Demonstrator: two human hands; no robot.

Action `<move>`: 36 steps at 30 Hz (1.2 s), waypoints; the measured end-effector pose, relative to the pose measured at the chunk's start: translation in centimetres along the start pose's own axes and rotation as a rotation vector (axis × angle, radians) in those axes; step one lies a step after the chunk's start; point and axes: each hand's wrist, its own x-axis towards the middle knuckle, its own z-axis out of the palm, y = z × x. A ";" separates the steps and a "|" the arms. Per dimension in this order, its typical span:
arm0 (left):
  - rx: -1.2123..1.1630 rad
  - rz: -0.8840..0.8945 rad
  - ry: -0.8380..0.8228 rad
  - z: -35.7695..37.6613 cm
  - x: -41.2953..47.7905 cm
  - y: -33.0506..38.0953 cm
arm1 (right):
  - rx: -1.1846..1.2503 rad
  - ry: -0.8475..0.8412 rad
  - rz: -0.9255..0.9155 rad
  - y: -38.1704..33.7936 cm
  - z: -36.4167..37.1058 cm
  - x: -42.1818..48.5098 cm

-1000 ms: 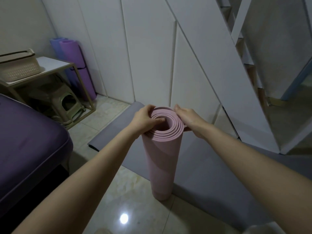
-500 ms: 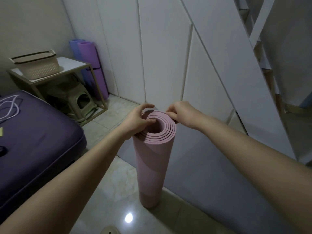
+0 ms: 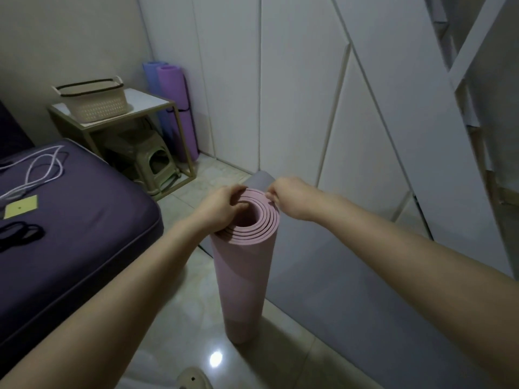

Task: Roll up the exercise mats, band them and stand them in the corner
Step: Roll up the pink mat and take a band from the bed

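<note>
- The left hand (image 3: 217, 207) is gripping the near-left top rim of the pink mat (image 3: 241, 276), with its fingers curling over the layers into the hollow middle.
- The right hand (image 3: 292, 199) is pinching the far-right top rim of the same roll, its fingers curled tight.
- The pink mat is standing upright, rolled, with its lower end on the tiled floor (image 3: 182, 318), just in front of the person and between both forearms.
- A grey mat (image 3: 337, 290) is lying flat and unrolled on the floor behind and to the right of the pink roll, running along the white wall panels (image 3: 295, 108).
- 2 more rolled mats are standing in the far corner: a purple mat (image 3: 177, 108) with a dark band round it, and a blue mat (image 3: 153, 77) behind it.
- Beside them a small table (image 3: 146, 101) is carrying a cream basket (image 3: 95, 103), and a green stool (image 3: 153, 158) is sitting under it.
- On the left a bed (image 3: 70, 220) with a dark purple cover is holding a white cord (image 3: 42, 169), a yellow card (image 3: 21, 206) and black bands (image 3: 19, 234).
</note>
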 end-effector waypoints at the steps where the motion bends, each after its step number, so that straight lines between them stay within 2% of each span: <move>1: 0.008 0.000 -0.018 -0.1 -0.1 0.1 | -0.007 -0.049 -0.012 -0.7 0.3 0.1; 3: 0.003 0.024 -0.079 0.0 -0.4 0.6 | 0.038 -0.127 -0.045 -2.0 1.2 0.1; 6: 0.020 -0.024 -0.094 0.4 -0.4 0.8 | 0.047 -0.116 -0.058 -2.5 2.4 0.0; 12: -0.214 -0.112 -0.131 -0.7 -0.6 0.0 | 0.197 -0.124 0.026 -1.3 3.1 -0.1; 14: -0.048 -0.139 -0.092 -1.3 -0.7 -0.4 | 0.310 -0.054 0.151 -1.3 3.6 0.5; 16: 0.135 -0.211 -0.092 -2.4 -1.0 -0.9 | 0.297 -0.002 0.241 -1.8 3.6 1.1; 19: 0.156 -0.247 -0.148 -3.5 -1.5 -1.7 | 0.249 -0.077 0.275 -3.1 2.5 2.0; 22: 0.254 -0.199 -0.074 -4.2 -2.1 -2.7 | 0.142 -0.125 0.244 -4.4 2.0 3.2; 25: 0.425 -0.176 0.013 -5.2 -2.7 -3.8 | 0.069 -0.085 0.161 -5.8 2.5 4.5; 29: 0.599 -0.136 0.185 -6.7 -2.8 -5.9 | -0.030 0.067 0.055 -8.0 2.6 5.9; 33: 0.595 -0.072 0.376 -7.4 -2.3 -8.6 | -0.139 0.238 -0.002 -10.5 2.0 7.3; 36: 0.595 -0.032 0.466 -6.3 -1.3 -11.6 | -0.212 0.298 -0.047 -11.8 3.1 8.5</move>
